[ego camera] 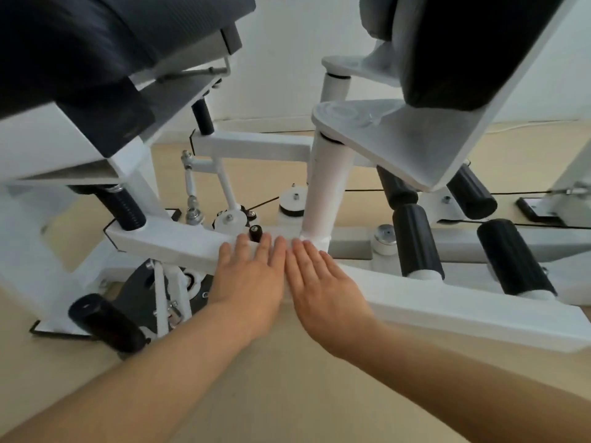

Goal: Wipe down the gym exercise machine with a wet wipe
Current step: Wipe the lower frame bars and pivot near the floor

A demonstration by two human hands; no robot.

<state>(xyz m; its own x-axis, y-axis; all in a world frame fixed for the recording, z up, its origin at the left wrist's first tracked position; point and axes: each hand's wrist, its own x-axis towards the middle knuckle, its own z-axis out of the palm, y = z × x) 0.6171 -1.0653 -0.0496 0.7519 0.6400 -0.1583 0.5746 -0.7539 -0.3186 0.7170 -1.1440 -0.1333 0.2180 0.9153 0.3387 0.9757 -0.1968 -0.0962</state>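
As left hand (252, 278) and right hand (321, 282) press flat, white frame (172, 246)

We see the gym machine (415, 302) filling the frame: white steel frame, low beam (179, 247) running left to lower right across the centre, upright white post (326, 187) rising from it mid-frame. Black pads sit at upper left (80, 36) and upper right (463, 49), black foam rollers (415, 241) at right, white pulleys (292, 199) and a thin black cable (367, 190) behind the post. We can't pick out the wet wipe against the white beam.
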